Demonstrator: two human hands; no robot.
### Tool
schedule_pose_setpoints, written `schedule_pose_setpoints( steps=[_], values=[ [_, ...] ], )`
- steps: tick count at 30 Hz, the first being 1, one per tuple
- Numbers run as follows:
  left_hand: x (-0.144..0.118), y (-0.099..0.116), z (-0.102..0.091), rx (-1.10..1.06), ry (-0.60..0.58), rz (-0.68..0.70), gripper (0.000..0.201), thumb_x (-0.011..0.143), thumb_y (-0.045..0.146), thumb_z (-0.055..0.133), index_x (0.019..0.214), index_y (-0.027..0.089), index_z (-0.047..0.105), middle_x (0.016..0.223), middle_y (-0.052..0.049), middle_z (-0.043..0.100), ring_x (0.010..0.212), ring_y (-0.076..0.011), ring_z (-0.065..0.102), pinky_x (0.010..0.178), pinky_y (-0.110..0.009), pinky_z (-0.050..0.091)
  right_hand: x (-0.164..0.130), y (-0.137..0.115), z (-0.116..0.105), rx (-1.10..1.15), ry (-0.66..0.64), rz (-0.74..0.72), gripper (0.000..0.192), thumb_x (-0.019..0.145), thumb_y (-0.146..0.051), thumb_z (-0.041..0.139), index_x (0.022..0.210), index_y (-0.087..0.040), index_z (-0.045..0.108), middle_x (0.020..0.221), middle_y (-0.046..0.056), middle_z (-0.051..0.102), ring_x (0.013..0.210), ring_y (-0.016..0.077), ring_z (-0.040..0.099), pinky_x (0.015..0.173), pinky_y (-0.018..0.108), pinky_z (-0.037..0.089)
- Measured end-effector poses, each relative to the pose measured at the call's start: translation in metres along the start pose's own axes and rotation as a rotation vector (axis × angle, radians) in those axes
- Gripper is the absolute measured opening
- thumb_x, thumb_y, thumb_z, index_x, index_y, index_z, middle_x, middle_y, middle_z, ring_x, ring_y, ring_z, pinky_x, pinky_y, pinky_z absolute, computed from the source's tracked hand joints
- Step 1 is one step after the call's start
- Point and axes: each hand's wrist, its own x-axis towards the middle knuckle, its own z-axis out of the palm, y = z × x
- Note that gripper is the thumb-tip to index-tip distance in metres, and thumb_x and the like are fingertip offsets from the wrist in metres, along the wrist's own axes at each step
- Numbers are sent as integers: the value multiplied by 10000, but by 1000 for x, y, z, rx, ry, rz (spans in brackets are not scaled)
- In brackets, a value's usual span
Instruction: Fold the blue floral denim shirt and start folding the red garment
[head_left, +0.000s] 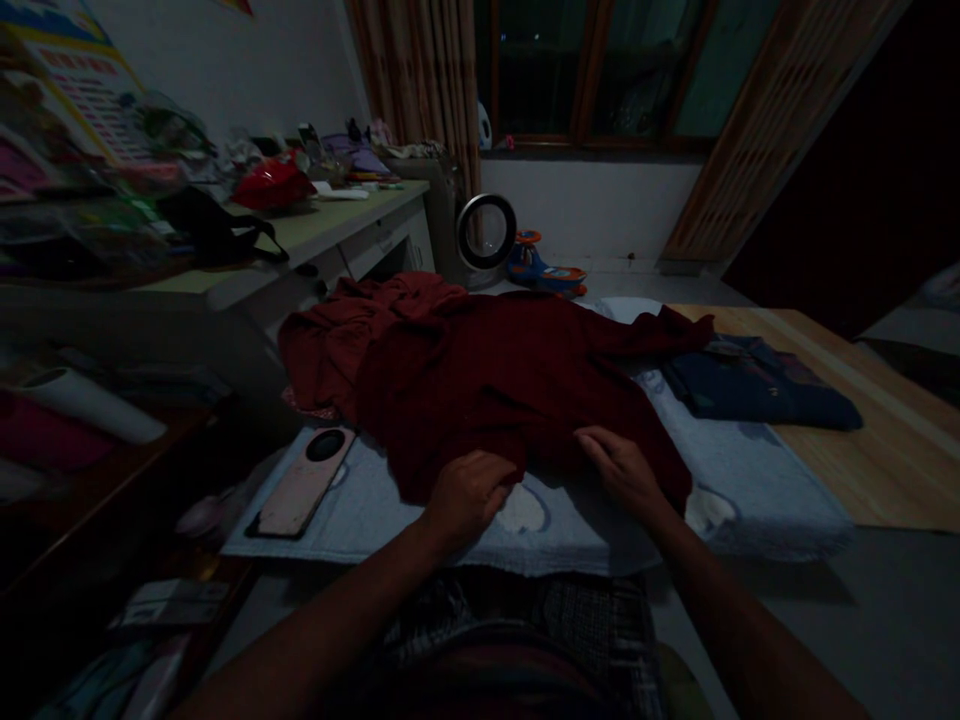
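A dark red long-sleeved garment (pixel 517 360) lies spread over a light blue cloth (pixel 555 540) on the table, one sleeve reaching to the right. At its near edge my left hand (pixel 472 495) is closed, with the fabric pinched in the fingers. My right hand (pixel 619 465) also pinches the near part of the garment, further right, thumb and fingers together. Behind and left of it is a crumpled, lighter red garment (pixel 330 345). The room is dim, so folds in the dark fabric are hard to make out.
A phone (pixel 304 485) lies on the cloth at the left. On the right, folded dark blue clothing (pixel 765 385) rests by the wooden tabletop (pixel 870 440). A cluttered desk (pixel 315 235) stands at the left; a round fan (pixel 486 232) and a blue-orange ride-on toy (pixel 544 265) are behind.
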Motion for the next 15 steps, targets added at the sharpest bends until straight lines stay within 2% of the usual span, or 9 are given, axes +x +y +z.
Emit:
schedule_pose_setpoints(
  steps=[2, 3, 6, 8, 10, 12, 13, 15],
  values=[
    [-2, 7, 8, -5, -24, 20, 253, 902, 194, 494, 1119, 221, 621, 1075, -65, 658, 993, -217, 573, 901, -380, 457, 0, -1, -4, 65, 42, 83, 368, 965, -425, 364, 983, -213, 664, 974, 56, 698, 937, 206, 635, 855, 322, 485],
    [-3, 10, 13, 19, -68, 32, 240, 893, 198, 514, 1107, 219, 621, 1067, -69, 649, 991, -222, 565, 890, -381, 459, -1, 0, -5, 75, 10, 96, 361, 962, -424, 367, 996, -212, 657, 977, 55, 696, 942, 206, 633, 860, 325, 484],
    [-5, 17, 26, 120, -193, 45, 238, 869, 215, 572, 1105, 215, 603, 1077, -79, 613, 982, -236, 540, 856, -387, 458, -11, 1, -3, 40, -222, 28, 317, 908, -374, 499, 1162, -219, 607, 1111, 64, 668, 1017, 208, 613, 915, 349, 471],
    [-6, 18, 28, 147, -210, 53, 276, 871, 235, 580, 1146, 213, 580, 1109, -83, 594, 992, -243, 528, 855, -392, 450, -21, 1, -1, -52, -396, -76, 535, 819, -321, 635, 1330, -228, 508, 1270, 85, 592, 1140, 226, 555, 989, 381, 436],
    [-8, 18, 26, 133, -212, 82, 280, 882, 270, 576, 1156, 213, 575, 1117, -79, 590, 1003, -243, 523, 862, -391, 439, -29, -2, 3, -180, -488, -172, 783, 735, -259, 717, 1444, -253, 385, 1388, 98, 492, 1240, 253, 471, 1037, 421, 397],
    [-10, 18, 23, 98, -215, 104, 255, 884, 303, 578, 1124, 216, 589, 1106, -71, 595, 1011, -239, 523, 861, -380, 435, -33, -7, 8, -297, -462, -239, 836, 738, -184, 701, 1479, -286, 328, 1434, 102, 435, 1272, 266, 428, 1032, 442, 395],
    [-11, 18, 22, 80, -216, 106, 242, 882, 313, 580, 1104, 218, 596, 1096, -67, 599, 1011, -235, 525, 859, -375, 434, -34, -10, 11, -345, -415, -270, 786, 761, -146, 668, 1466, -300, 355, 1439, 102, 426, 1272, 267, 422, 1018, 444, 402],
    [-12, 18, 22, 46, -211, 101, 218, 881, 318, 576, 1074, 222, 608, 1069, -62, 608, 996, -228, 533, 849, -364, 436, -32, -16, 19, -417, -321, -336, 587, 806, -99, 608, 1349, -303, 517, 1408, 99, 458, 1243, 269, 437, 984, 442, 414]
  ],
)
